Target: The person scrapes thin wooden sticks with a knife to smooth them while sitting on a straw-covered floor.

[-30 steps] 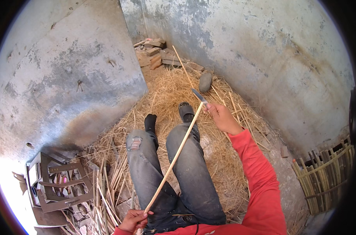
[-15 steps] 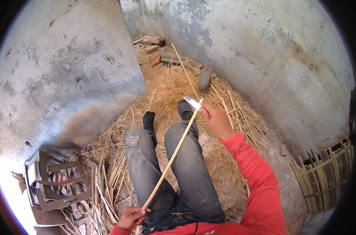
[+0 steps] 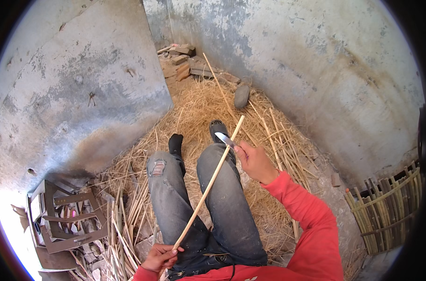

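A long, pale bamboo strip (image 3: 207, 189) slants across my thighs, its far tip pointing up past my right knee. Close to my lap, my left hand (image 3: 159, 257) pinches the strip near its lower end. My right hand (image 3: 256, 161) grips a knife (image 3: 226, 139), whose handle is hidden in the fingers. The bright blade lies across the strip a little below its far tip, over my right knee.
Fine shavings (image 3: 199, 100) cover the floor around my feet. A grey stone (image 3: 241, 96) sits among them. Cut strips (image 3: 121, 234) lie at left beside a broken brown frame (image 3: 75, 241). A woven bamboo basket (image 3: 386, 210) stands at right, between rough walls (image 3: 311, 70).
My right hand and the knife have come down along the strip toward me, leaving more of its tip beyond the blade. My left hand keeps its hold near my lap.
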